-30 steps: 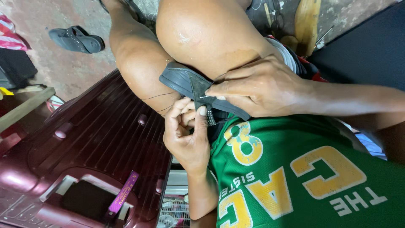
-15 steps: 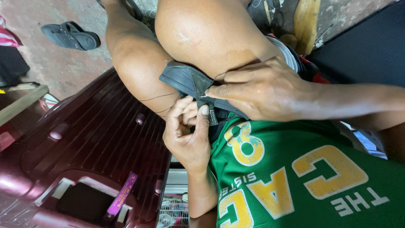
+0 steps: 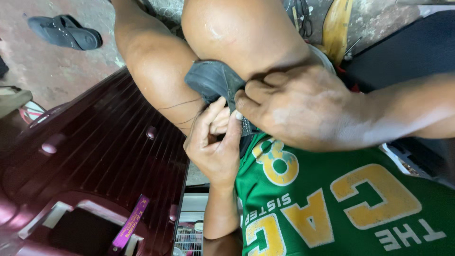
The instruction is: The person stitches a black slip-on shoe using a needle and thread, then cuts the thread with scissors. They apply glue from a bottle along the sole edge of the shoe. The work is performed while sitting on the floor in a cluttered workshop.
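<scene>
The dark strap [image 3: 211,81] lies wedged between the knees, its length running down toward the lap, with the right hand [image 3: 303,111] pinching its lower end and the left hand [image 3: 213,142] closed on it just beneath.

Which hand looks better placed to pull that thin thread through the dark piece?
Probably the left hand: its fingertips sit at the edge of the dark leather piece, where the thread runs. The right hand clamps the piece against the knee, so it seems busy holding.
</scene>
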